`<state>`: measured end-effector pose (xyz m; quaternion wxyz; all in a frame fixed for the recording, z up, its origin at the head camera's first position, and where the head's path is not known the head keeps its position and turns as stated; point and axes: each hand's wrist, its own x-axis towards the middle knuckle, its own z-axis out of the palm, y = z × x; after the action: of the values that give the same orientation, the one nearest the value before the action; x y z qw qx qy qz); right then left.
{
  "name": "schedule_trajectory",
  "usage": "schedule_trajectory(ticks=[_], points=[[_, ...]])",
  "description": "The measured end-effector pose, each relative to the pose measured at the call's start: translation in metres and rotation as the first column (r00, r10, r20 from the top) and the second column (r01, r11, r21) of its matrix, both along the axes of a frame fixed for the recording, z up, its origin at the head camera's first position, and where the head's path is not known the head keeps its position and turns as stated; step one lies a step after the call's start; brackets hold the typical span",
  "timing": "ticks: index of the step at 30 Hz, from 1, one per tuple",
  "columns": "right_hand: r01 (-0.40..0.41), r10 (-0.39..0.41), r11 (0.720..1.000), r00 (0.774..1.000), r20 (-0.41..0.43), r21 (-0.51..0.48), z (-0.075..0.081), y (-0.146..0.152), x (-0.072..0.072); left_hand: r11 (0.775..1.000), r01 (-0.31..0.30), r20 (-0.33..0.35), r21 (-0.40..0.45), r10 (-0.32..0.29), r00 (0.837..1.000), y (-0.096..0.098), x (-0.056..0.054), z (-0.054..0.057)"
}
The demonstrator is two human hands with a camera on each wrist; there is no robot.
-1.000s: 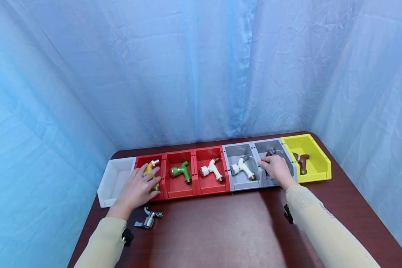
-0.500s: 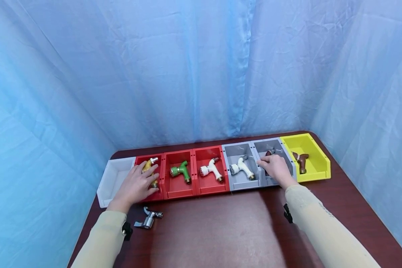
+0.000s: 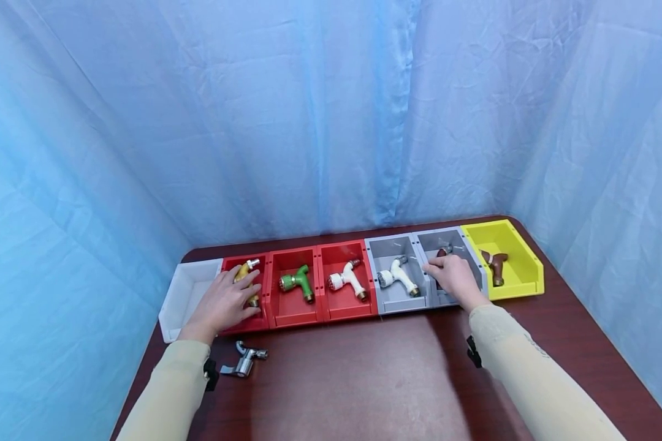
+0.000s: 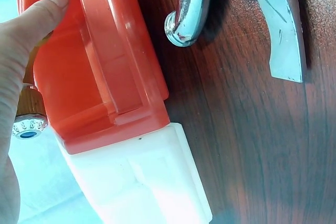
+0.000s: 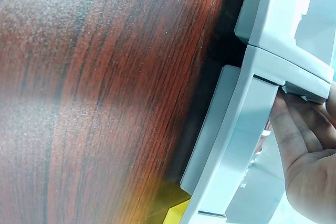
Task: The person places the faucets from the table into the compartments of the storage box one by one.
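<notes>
My left hand (image 3: 226,301) reaches into the leftmost red bin (image 4: 73,77), fingers spread over a yellow tap (image 3: 245,271). In the left wrist view the thumb lies across the bin, and the yellow tap's barrel and chrome end (image 4: 29,125) show beside the palm. My right hand (image 3: 453,277) is at the right-hand grey bin (image 3: 436,237), its fingertips pinching the wall (image 5: 286,69) shared with the neighbouring grey bin. A dark red tap (image 3: 444,251) inside that bin is partly hidden by the hand.
Other bins hold a green tap (image 3: 299,282), white taps (image 3: 349,280) and a brown tap (image 3: 496,267). At the row's left end stands a white bin (image 3: 168,315). A chrome tap (image 3: 245,361) lies on the dark wood table (image 3: 353,380) in front. Blue curtains hang behind.
My left hand shifts slightly left, and the yellow tap beneath its fingers moves a little left and away from me. The right hand keeps its place at the grey bin wall.
</notes>
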<state>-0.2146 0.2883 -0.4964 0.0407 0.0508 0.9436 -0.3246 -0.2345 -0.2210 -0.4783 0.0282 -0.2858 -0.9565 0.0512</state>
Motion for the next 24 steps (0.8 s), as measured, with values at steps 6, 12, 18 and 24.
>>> schedule_trajectory(ticks=[6,12,18,24], points=[[-0.005,0.005,1.0,1.0,-0.002,0.009,-0.0008,0.0006,-0.0007,1.0,-0.012,0.023,-0.009,0.012,1.0,0.0004,-0.0025,-0.0017],[-0.005,0.006,1.0,1.0,-0.006,0.008,-0.0012,0.0007,-0.0008,1.0,-0.006,0.024,-0.02,0.007,1.0,-0.0005,-0.0054,-0.0043],[-0.006,0.007,1.0,1.0,-0.004,0.009,-0.002,0.0019,-0.0012,1.0,0.008,0.011,-0.029,-0.008,1.0,-0.0005,-0.0071,-0.0045],[-0.012,0.012,1.0,1.0,-0.009,0.017,-0.0028,0.002,-0.0014,0.999,0.016,0.013,-0.036,-0.016,1.0,-0.0008,-0.0081,-0.0045]])
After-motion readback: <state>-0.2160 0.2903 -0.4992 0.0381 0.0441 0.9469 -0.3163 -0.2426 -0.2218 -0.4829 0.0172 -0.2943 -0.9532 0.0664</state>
